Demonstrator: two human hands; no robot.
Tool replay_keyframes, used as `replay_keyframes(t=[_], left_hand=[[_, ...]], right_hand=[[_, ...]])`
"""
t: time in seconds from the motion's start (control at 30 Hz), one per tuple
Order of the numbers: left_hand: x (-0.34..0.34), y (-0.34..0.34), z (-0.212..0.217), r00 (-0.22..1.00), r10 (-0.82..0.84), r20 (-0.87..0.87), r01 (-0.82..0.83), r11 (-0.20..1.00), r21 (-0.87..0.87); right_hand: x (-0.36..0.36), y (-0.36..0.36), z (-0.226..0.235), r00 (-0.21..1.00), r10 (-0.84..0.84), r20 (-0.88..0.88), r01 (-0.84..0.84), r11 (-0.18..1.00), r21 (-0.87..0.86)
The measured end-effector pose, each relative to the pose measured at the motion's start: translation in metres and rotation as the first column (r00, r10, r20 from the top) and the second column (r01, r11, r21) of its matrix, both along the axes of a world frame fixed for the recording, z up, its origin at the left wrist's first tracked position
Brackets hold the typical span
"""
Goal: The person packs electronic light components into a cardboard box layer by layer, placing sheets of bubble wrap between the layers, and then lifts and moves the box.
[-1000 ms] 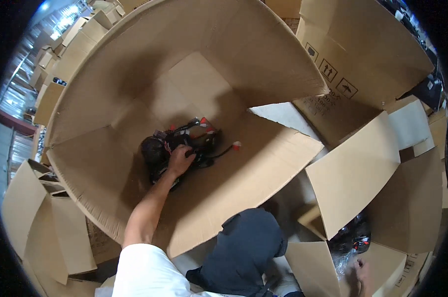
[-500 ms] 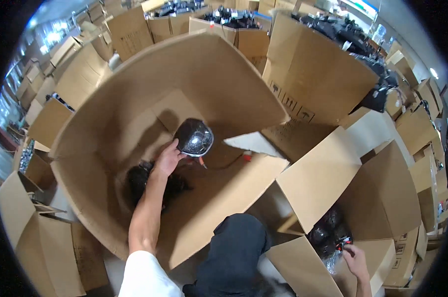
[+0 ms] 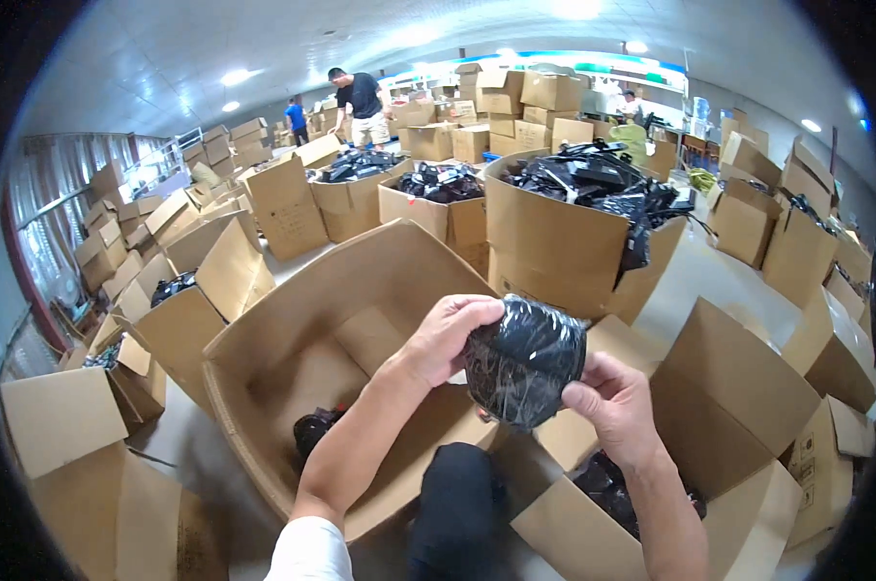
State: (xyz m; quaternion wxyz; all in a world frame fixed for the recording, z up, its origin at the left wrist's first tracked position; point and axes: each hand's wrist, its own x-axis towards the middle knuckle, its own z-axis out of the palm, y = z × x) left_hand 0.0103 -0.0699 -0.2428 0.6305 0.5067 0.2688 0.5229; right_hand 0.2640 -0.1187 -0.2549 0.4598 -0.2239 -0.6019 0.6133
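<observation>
A rounded black object wrapped in shiny clear film (image 3: 525,360) is held up between my hands, over the edge of a large open carton (image 3: 298,315). My left hand (image 3: 450,339) grips its upper left side, thumb along the top. My right hand (image 3: 614,405) pinches its lower right edge between thumb and fingers. What the object is under the film cannot be made out. Some dark items (image 3: 314,426) lie on the big carton's floor, partly behind my left forearm. Beneath my right forearm, a smaller open box (image 3: 738,387) contains black film-wrapped pieces (image 3: 607,484).
Beyond the big carton stands a tall carton (image 3: 554,232) heaped with black bagged parts (image 3: 603,179). Smaller cartons of black parts (image 3: 440,181) are to its left. Open boxes crowd both sides. A person in a black top (image 3: 363,102) stands farther back.
My left hand has come up out of the big carton with a shiny black object. My right hand has left the smaller box and now holds the wrapped object too. The view has tipped upward.
</observation>
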Motion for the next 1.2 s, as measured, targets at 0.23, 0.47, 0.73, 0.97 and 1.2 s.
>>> replay_keyframes(t=[0.23, 0.47, 0.73, 0.97, 1.2], left_hand=[[0.131, 0.017, -0.027, 0.996, -0.063, 0.061, 0.053, 0.986, 0.157], [0.246, 0.001, -0.067, 0.378, -0.676, -0.633, 0.768, 0.61, -0.193], [0.315, 0.051, -0.235, 0.212, 0.3, -0.93, 0.951, 0.156, 0.267], [0.325, 0.054, -0.257, 0.193, 0.116, -0.974, 0.972, 0.116, 0.206], [0.237, 0.091, -0.171, 0.204, 0.152, -0.967, 0.884, 0.396, 0.248]], right_hand=[[0.048, -0.04, 0.012, 0.79, -0.613, 0.023, 0.596, 0.775, 0.212], [0.189, 0.01, 0.031, 0.579, -0.639, -0.506, 0.782, 0.611, 0.124], [0.389, -0.042, -0.283, 0.5, -0.659, 0.561, 0.831, 0.184, -0.525], [0.444, -0.102, -0.462, 0.392, -0.59, 0.706, 0.826, -0.113, -0.553], [0.386, -0.089, -0.465, -0.604, -0.132, 0.786, 0.241, 0.91, 0.338]])
